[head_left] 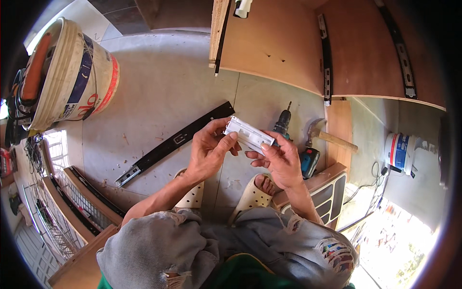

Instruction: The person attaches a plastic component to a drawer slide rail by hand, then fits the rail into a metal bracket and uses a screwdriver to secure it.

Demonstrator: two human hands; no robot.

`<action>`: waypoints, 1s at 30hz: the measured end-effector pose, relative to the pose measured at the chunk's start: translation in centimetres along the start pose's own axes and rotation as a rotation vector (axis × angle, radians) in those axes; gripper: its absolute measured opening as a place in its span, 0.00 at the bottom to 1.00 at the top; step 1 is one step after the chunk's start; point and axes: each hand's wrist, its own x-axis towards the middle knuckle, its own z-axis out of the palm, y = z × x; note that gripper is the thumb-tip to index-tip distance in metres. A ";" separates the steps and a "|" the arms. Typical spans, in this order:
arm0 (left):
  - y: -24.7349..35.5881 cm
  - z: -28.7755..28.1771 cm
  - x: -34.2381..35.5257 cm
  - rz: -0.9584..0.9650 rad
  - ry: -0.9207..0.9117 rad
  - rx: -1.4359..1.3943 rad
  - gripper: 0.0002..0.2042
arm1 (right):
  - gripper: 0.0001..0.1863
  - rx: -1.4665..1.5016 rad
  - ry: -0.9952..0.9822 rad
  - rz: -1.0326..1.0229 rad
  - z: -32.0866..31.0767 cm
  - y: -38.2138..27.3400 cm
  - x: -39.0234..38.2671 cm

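A white rectangular plastic piece (250, 136) with raised edges is held out in front of me, tilted down to the right. My left hand (208, 153) is closed on its left end, thumb on top. At the other end, the thumb and fingers of my right hand (283, 163) pinch it. On the floor to the left, beyond my left hand, lies a long black drawer slide (180, 139). Just past my right hand, a cordless drill (283, 123) lies partly hidden by my fingers, its battery (309, 161) showing beside my wrist.
A hammer (339, 141) lies right of the drill. Ahead stands a wooden cabinet (274, 43) with black slides (327, 58) fixed inside. A large white bucket (98, 72) with tools is at left, a smaller bucket (400, 151) at right. Wooden frames with wire baskets (67, 207) stand lower left.
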 end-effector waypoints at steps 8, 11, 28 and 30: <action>0.3 0.4 0.3 0.036 0.001 0.026 0.18 | 0.12 -0.111 -0.115 0.031 -0.3 -0.7 -0.1; 0.1 0.6 0.6 0.066 0.006 -0.007 0.17 | 0.11 -0.343 -0.171 -0.014 0.3 -1.4 -0.4; 0.2 -1.8 0.8 -0.005 0.158 0.115 0.16 | 0.11 -0.636 0.048 -0.172 -2.2 -1.2 0.6; 0.4 -3.3 1.0 -0.016 0.180 0.177 0.17 | 0.09 -0.736 0.274 -0.198 -6.1 -1.9 2.6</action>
